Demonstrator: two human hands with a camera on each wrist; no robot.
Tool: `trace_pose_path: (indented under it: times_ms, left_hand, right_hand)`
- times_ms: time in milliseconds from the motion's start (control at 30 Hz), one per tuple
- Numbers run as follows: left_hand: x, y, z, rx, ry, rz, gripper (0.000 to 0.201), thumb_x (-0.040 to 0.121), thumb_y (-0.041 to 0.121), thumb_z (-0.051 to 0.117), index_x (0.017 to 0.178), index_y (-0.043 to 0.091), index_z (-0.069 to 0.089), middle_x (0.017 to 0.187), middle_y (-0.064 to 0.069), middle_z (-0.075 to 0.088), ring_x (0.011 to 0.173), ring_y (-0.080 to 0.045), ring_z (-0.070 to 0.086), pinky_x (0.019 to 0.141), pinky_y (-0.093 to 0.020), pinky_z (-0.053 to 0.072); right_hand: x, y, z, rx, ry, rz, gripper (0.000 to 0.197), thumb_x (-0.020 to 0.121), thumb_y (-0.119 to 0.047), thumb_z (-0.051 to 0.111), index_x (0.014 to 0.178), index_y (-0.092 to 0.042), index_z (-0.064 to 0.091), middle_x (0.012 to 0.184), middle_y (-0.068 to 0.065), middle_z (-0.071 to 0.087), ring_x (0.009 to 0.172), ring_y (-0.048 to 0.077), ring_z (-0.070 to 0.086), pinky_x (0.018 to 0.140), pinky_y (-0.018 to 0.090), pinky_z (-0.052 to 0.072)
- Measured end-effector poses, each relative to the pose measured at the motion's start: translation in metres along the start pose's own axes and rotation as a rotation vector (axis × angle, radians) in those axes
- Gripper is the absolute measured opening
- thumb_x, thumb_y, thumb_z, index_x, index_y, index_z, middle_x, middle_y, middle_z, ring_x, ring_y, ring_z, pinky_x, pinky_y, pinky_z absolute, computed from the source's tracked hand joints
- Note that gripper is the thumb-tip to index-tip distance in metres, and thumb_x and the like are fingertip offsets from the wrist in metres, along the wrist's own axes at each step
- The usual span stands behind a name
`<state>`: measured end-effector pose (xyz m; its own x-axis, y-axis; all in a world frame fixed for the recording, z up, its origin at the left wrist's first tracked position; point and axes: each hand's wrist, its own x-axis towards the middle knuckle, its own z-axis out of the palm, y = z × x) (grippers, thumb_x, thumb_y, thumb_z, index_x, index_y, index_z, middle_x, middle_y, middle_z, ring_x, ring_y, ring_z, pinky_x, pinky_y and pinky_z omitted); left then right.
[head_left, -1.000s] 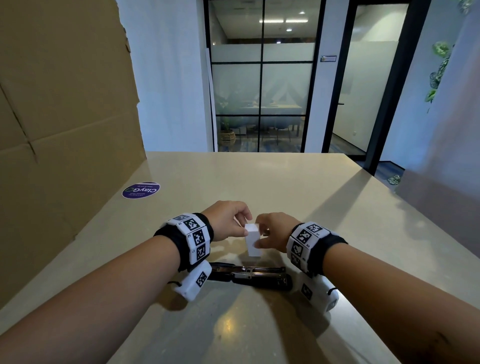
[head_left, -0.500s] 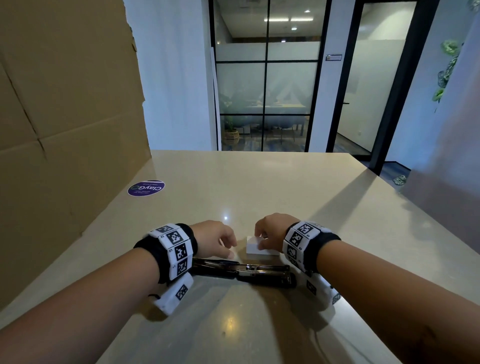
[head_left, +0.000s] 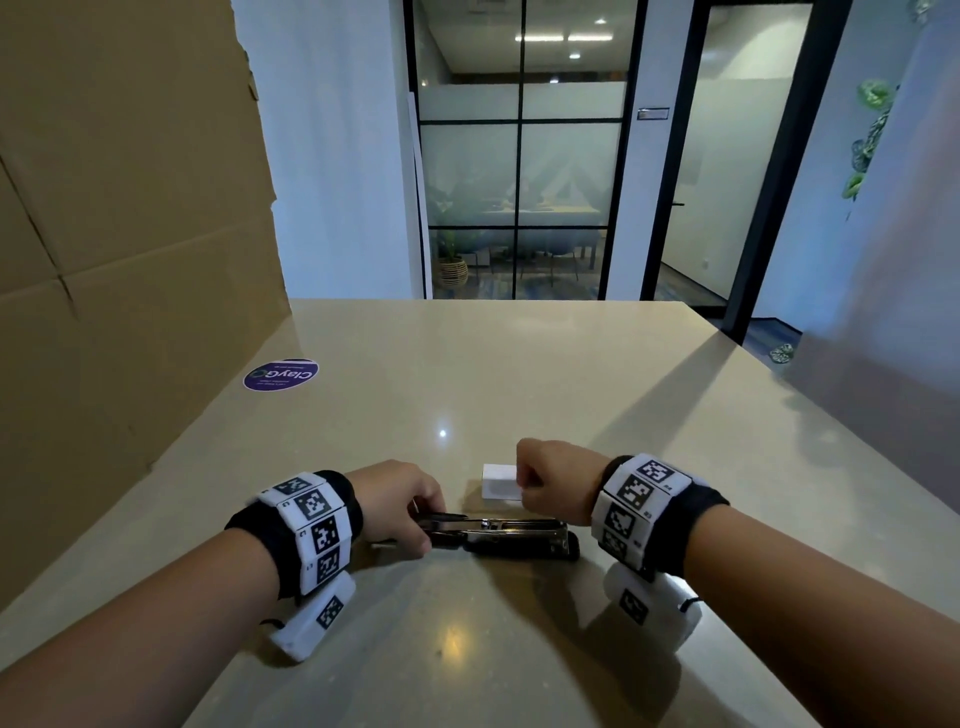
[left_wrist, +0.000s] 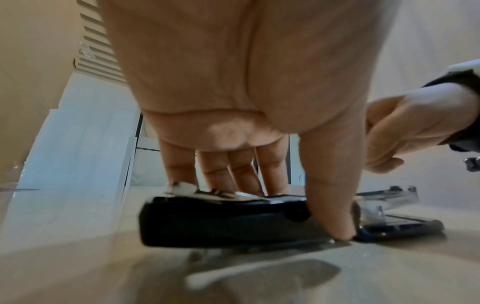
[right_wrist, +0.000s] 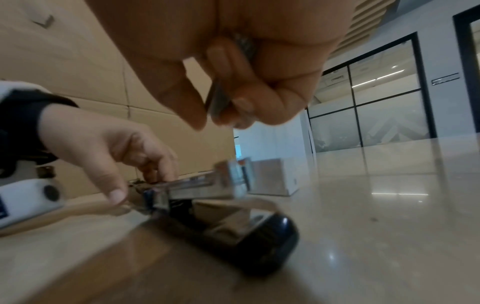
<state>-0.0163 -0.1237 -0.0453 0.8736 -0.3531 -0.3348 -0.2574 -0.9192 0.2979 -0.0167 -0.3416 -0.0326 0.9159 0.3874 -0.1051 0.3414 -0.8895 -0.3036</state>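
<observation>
A black stapler (head_left: 511, 538) lies swung open on the beige table (head_left: 519, 374), its metal staple channel (right_wrist: 207, 185) raised over the base. My left hand (head_left: 423, 519) grips the stapler's left end, thumb (left_wrist: 335, 216) on the near side and fingers over the top. My right hand (head_left: 524, 486) hovers just above and behind the stapler's right end. In the right wrist view it pinches a thin grey metal strip (right_wrist: 219, 96), seemingly staples, between thumb and fingers. A small white box (head_left: 498, 480) lies flat on the table right behind the stapler, partly hidden by the right hand.
A tall cardboard sheet (head_left: 130, 234) stands along the table's left side. A round purple sticker (head_left: 280, 374) lies on the table at the far left. A glass partition and a door are beyond the far edge.
Both hands held the white box upright a second ago. It now lies flat on the table, the left hand has dropped onto the stapler and the right hand has lifted off the box.
</observation>
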Motion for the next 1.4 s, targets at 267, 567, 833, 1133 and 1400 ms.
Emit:
trace_pose_path:
  times_ms: [267,567,833,1133,1400]
  left_hand:
    - [-0.004,0.004,0.001,0.017,0.009,0.001,0.032,0.077,0.025,0.075,0.109,0.022,0.07,0.107,0.001,0.071,0.1,-0.017,0.065,0.092,-0.032,0.052]
    - [-0.004,0.005,-0.002,0.044,0.002,-0.012,0.032,0.076,0.028,0.076,0.107,0.024,0.071,0.107,0.002,0.071,0.1,-0.017,0.064,0.089,-0.031,0.051]
    - [-0.004,0.006,-0.002,0.027,0.002,-0.02,0.032,0.077,0.027,0.075,0.108,0.023,0.071,0.097,0.006,0.068,0.099,-0.017,0.065,0.09,-0.031,0.052]
    - [-0.004,0.005,-0.002,0.003,-0.004,-0.022,0.033,0.077,0.027,0.075,0.109,0.023,0.071,0.099,0.004,0.07,0.1,-0.017,0.065,0.092,-0.033,0.053]
    - [-0.003,0.005,-0.002,0.002,-0.003,-0.022,0.032,0.076,0.027,0.076,0.108,0.023,0.071,0.099,0.005,0.07,0.099,-0.017,0.065,0.092,-0.032,0.053]
  right_hand:
    - [-0.006,0.001,0.011,0.0,0.006,-0.068,0.023,0.08,-0.013,0.065,0.102,-0.016,0.071,0.115,0.006,0.065,0.104,0.024,0.061,0.077,0.019,0.039]
    - [0.0,-0.004,0.013,-0.022,-0.007,-0.04,0.023,0.074,-0.017,0.074,0.097,-0.017,0.073,0.108,0.003,0.071,0.101,0.021,0.063,0.083,0.026,0.048]
    - [0.002,-0.004,0.014,-0.027,-0.018,-0.038,0.021,0.076,-0.021,0.073,0.096,-0.016,0.072,0.105,0.004,0.071,0.098,0.022,0.064,0.079,0.025,0.047]
    - [0.003,-0.003,0.012,-0.049,-0.036,-0.038,0.021,0.073,-0.022,0.076,0.093,-0.018,0.072,0.103,0.002,0.071,0.083,0.014,0.056,0.074,0.024,0.046]
    - [0.004,-0.006,0.01,-0.083,-0.055,-0.035,0.023,0.072,-0.022,0.077,0.094,-0.019,0.074,0.102,0.002,0.072,0.081,0.013,0.055,0.069,0.023,0.043]
